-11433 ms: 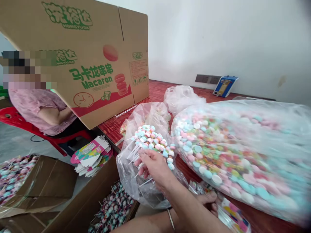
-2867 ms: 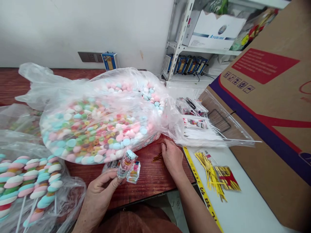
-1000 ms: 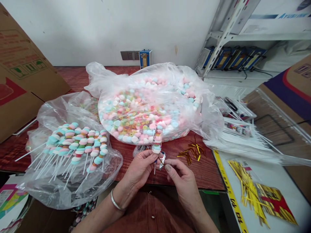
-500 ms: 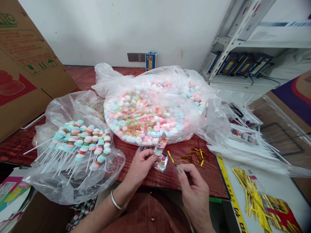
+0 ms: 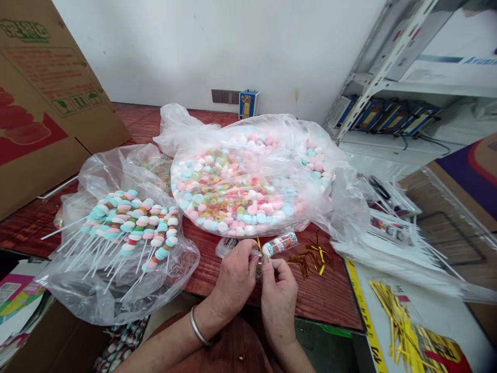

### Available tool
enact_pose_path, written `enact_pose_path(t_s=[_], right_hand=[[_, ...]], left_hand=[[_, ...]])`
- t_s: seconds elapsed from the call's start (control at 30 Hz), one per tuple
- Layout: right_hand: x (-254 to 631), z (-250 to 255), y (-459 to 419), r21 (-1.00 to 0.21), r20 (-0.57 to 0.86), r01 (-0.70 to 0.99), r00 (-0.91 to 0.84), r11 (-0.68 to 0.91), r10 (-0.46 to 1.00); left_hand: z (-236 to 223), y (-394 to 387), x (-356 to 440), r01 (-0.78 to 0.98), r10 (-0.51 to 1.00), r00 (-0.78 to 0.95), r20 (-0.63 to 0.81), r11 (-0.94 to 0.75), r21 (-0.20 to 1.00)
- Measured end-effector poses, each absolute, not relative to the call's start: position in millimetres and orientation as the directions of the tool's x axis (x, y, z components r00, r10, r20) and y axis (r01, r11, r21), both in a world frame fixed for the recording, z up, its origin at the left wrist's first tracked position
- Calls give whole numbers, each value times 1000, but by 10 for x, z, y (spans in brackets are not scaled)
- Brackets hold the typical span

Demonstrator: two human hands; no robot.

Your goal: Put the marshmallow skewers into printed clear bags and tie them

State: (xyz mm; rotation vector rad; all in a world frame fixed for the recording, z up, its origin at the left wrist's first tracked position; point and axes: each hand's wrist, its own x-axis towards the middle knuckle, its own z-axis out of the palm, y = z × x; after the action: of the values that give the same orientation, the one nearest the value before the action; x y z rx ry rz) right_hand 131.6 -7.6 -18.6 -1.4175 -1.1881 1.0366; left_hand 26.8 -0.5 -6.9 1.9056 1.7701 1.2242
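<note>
My left hand (image 5: 235,274) pinches the gathered end of a printed clear bag of marshmallows (image 5: 281,243), which points out to the right, above my right hand. In my right hand (image 5: 278,298) thumb and fingers are closed on a gold twist tie (image 5: 259,242) at the bag's neck. The two hands almost touch, and their fingertips hide part of the tie. Just behind my left fingers lies a flat clear packet (image 5: 226,246). Loose gold twist ties (image 5: 310,260) lie on the table to the right.
A large plastic bag of marshmallows and gummy rings (image 5: 233,191) fills the table's middle. Marshmallow skewers (image 5: 135,220) on white sticks rest on plastic at left, near a cardboard box (image 5: 50,93). More twist ties (image 5: 404,326), white sticks (image 5: 407,254) and a shelf (image 5: 388,85) are at right.
My hands have come together. My right hand has brought the twist tie left to the bag's neck, and the marshmallow bag has swung from upright to leaning right.
</note>
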Motion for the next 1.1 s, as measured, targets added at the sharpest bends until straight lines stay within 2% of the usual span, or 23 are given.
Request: enact_pose_path(t_s=[0.13,0.2,0.27,0.33,0.37,0.43,0.5,0.6,0.67,0.73,0.77,0.83,0.87,0.9,0.97,1.03,1.1], right_hand=[[1314,-187,-68,-991,-34,125,160,-54,986],[1311,-175,-66,-991,-24,127,163,-45,986],[1313,-165,-63,-990,0,139,160,-22,987],[1324,-163,-59,-988,31,152,150,8,988],[1332,-167,-55,-987,45,158,143,22,989],[1356,-181,-40,-984,65,173,125,43,990],[1389,-196,-13,-980,68,195,112,45,991],[1449,-200,39,-968,93,244,142,56,985],[1491,-193,67,-948,144,301,126,101,981],[1526,-186,79,-907,217,382,64,177,974],[1540,-184,77,-883,252,417,34,215,967],[1556,-180,61,-844,311,464,13,270,950],[1558,-177,49,-831,334,477,14,287,943],[1556,-173,36,-819,353,485,8,306,935],[1542,-161,11,-791,389,503,-23,347,921],[1516,-148,-6,-768,413,520,-45,374,910],[1486,-136,-10,-773,410,517,-35,367,912]], left_hand=[[-71,-4,251,692,906,-32,422,-285,664],[-51,7,254,621,931,-66,358,-243,745],[-40,27,275,419,969,-148,198,-119,900],[-43,51,312,50,981,-183,-65,75,996],[-48,63,334,-153,968,-161,-191,167,974],[-53,78,374,-458,934,-81,-348,275,845],[-47,83,399,-590,918,-19,-395,309,746],[-25,73,401,-642,917,57,-394,336,689],[-18,60,388,-643,921,94,-379,347,683],[-24,45,369,-566,939,95,-332,325,758],[-31,36,357,-466,958,71,-277,277,840],[-52,17,327,-116,997,-9,-74,72,991],[-64,7,311,97,998,-29,57,-54,994],[-75,-4,295,285,984,-24,178,-164,944],[-94,-23,272,506,949,9,316,-277,817],[-102,-33,266,556,947,11,320,-272,785],[-98,-31,278,530,959,-30,280,-223,818]])
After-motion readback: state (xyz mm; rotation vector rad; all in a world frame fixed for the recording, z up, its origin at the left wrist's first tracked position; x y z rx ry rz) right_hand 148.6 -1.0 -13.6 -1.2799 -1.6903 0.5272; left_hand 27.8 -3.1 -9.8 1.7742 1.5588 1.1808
